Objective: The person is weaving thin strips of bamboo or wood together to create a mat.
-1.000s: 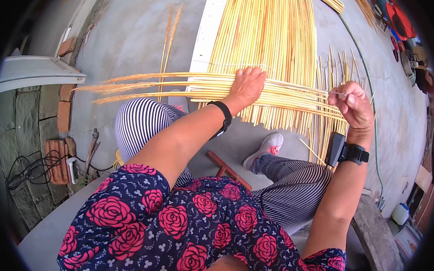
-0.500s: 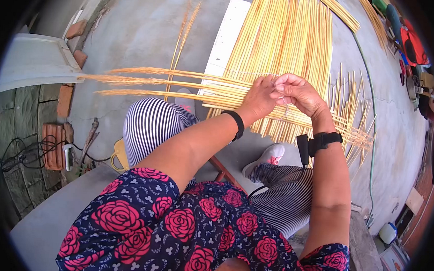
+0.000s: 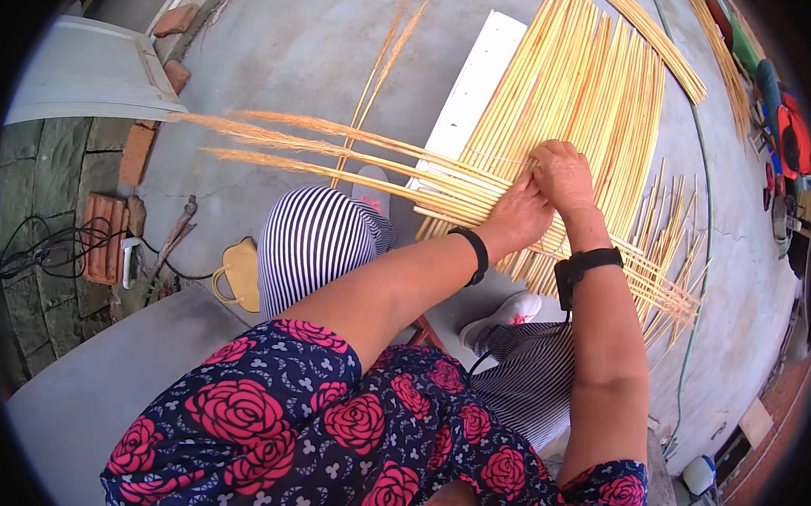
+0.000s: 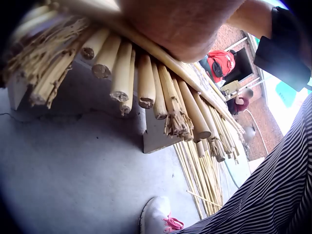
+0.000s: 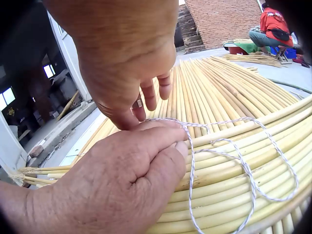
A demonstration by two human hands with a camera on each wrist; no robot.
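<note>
Long pale reed stalks form a flat layer [image 3: 566,88], with several more reeds [image 3: 409,176] laid crosswise over its near end, their feathery tips pointing left. My left hand [image 3: 523,215] grips these crosswise reeds from above, its thumb beside the forefinger in the right wrist view. Close against its fingertips, my right hand [image 3: 567,179] bends its fingers downward and pinches a thin white twisted string [image 5: 251,183]. The string loops loosely over the reeds to the right; its end between the hands is hidden. Cut reed ends [image 4: 119,87] jut past the near edge beneath my left hand.
A white board [image 3: 476,84] shows under the reed layer's left side. Loose reeds [image 3: 674,219] lie to the right, and two feathery stalks [image 3: 377,71] lie on the concrete floor. A green hose [image 3: 709,176] runs along the right. Another person in red [image 5: 277,24] sits beyond.
My right hand has come left from the far end of the crosswise reeds to meet my left hand, bringing the string. The head view has shifted, so the reeds now appear farther right and slanted.
</note>
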